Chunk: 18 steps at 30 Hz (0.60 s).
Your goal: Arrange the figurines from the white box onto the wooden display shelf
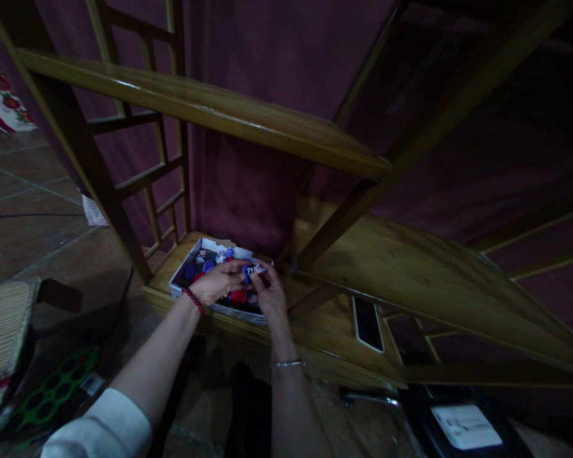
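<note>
Over a white cardboard box (241, 313) on the low wooden shelf, both my hands meet around a small blue-and-white object (248, 272), too small and dim to name. My left hand (219, 281), with a red bracelet at the wrist, pinches it from the left. My right hand (271, 294), below which a silvery bangle circles the wrist, grips it from the right, its thumb laid near the object. Inside the box lie several small blue, red and patterned pieces, among them a blue round piece (190, 271) and a red piece (239, 296). My hands hide part of the contents.
A wooden shelf board (210, 117) slants above the box. To the right, a phone (368, 324) lies on the lower shelf. A black stool (420, 423) stands at bottom right. On the left are a woven-topped bench (4, 337) and a green holed rack (52, 388).
</note>
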Tool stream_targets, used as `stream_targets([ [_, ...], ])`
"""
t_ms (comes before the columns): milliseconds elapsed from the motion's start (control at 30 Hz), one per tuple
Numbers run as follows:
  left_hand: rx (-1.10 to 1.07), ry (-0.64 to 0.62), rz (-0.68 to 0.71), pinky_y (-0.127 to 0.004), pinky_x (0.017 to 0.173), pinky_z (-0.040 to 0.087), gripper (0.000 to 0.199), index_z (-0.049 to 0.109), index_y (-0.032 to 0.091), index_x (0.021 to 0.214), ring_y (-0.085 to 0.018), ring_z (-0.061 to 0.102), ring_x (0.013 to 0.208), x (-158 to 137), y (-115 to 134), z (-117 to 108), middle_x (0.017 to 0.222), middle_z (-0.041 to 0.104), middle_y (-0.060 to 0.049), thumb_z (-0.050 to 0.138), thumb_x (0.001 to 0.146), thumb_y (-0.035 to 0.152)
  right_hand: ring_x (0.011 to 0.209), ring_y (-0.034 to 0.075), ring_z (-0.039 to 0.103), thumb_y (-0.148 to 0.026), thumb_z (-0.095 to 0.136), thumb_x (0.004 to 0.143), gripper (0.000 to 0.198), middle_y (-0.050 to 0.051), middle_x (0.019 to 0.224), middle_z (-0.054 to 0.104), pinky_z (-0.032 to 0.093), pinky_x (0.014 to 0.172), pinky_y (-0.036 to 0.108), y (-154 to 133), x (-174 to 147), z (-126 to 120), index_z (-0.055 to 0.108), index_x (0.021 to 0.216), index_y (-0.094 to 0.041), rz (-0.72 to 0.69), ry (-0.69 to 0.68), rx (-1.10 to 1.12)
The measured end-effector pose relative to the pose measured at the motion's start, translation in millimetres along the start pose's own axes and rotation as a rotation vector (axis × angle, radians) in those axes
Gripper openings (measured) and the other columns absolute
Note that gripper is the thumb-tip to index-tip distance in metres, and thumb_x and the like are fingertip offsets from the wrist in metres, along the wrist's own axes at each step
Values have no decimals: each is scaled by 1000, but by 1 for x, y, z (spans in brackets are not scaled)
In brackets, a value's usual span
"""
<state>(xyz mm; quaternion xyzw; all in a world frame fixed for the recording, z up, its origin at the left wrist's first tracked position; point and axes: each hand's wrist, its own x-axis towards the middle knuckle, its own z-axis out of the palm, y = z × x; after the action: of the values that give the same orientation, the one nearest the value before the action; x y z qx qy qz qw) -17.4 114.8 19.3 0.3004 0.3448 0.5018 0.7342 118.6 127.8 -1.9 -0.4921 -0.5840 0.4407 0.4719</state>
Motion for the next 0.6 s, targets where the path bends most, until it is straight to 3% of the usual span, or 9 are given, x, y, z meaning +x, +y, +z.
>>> stream_targets([
  [600, -1, -28, 31, -42, 91, 41, 32, 59, 15, 98, -21, 54, 100, 0, 0, -1, 107, 58, -9, 61, 67, 4, 76, 15, 56, -36, 53, 72, 33, 0, 85, 60, 48, 65, 28, -2, -1, 1, 54, 103, -25, 4, 18, -33],
])
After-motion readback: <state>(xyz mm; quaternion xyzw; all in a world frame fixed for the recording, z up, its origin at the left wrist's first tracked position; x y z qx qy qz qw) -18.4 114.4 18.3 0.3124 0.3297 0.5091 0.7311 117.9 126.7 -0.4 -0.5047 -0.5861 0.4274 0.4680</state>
